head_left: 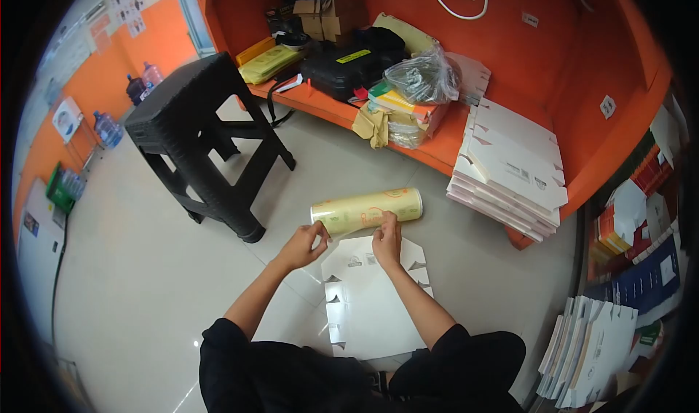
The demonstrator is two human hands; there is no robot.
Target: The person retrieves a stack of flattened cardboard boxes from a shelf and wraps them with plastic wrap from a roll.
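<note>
A thick yellow roll of plastic film (342, 211) with orange and green print lies on the floor in front of me, its white ends showing. My left hand (306, 246) is closed in a pinch at the near left edge of the roll. At its near right side, my right hand (386, 240) has its fingertips pinched together, overlapping the roll. A thin clear edge of film seems to run between the two hands. Below them, a flat white cardboard box blank (371, 296) with cut flaps and small print lies on the floor, partly under my right forearm.
A black plastic stool (193, 133) stands left. An orange shelf (429, 155) carries a black case (349, 71), bagged items and a stack of white box blanks (510, 165). More folded blanks (586, 347) stand at lower right. Water bottles (108, 129) stand far left.
</note>
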